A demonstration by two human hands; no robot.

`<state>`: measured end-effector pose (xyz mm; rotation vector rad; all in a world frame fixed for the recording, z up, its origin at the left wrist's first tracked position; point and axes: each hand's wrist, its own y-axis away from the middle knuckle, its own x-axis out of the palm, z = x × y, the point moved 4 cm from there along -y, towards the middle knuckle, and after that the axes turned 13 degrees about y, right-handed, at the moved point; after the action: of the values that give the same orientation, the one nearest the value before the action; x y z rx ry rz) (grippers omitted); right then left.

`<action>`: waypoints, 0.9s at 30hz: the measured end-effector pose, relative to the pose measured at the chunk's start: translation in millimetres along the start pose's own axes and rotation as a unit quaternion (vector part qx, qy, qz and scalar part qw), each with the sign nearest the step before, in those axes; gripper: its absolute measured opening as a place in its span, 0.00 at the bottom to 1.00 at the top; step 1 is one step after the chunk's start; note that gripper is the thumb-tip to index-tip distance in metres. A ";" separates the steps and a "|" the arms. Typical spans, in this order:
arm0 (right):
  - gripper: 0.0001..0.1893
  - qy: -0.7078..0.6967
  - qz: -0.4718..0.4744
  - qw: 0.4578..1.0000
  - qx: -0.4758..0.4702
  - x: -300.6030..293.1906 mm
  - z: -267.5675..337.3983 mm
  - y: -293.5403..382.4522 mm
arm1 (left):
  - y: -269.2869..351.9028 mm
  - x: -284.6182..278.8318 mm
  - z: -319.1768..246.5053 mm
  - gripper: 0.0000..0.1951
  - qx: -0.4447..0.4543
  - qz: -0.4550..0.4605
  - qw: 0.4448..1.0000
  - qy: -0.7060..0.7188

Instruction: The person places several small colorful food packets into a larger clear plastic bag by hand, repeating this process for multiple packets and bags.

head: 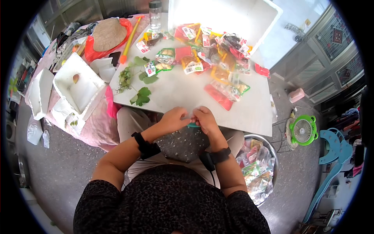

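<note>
Both hands meet over the near edge of the white table (175, 96). My left hand (175, 119) has its fingers curled, their tips close to my right hand; whether they pinch anything is unclear. My right hand (205, 119) is closed around something small, perhaps clear plastic, mostly hidden by the fingers. A bit of green shows just beneath the hands. Beyond them, a red food packet (218, 96) lies beside a clear and green packet (240, 88). Many more sealed food packets (192, 63) are heaped towards a white foam box (222, 17) at the back.
Grape leaves (143, 96) and small green grapes (125, 77) lie at the table's left. Behind stands a clear bottle (155, 17). Left are a foam box (79, 84) and a yellow-orange tube (131, 39). A metal basin (276, 163) of packets stands by my right leg, near a green fan (303, 130).
</note>
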<state>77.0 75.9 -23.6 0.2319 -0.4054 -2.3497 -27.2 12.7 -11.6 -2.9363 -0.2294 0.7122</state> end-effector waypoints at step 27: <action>0.07 -0.019 0.032 0.999 -0.025 -5.2 15.1 -9.1 | -16.8 -1.5 -3.2 0.08 -0.039 0.001 0.991 0.131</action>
<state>70.6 89.1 -12.4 0.1484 -0.3673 -2.3016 -29.1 28.7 -5.6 -3.0619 -0.2344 0.3174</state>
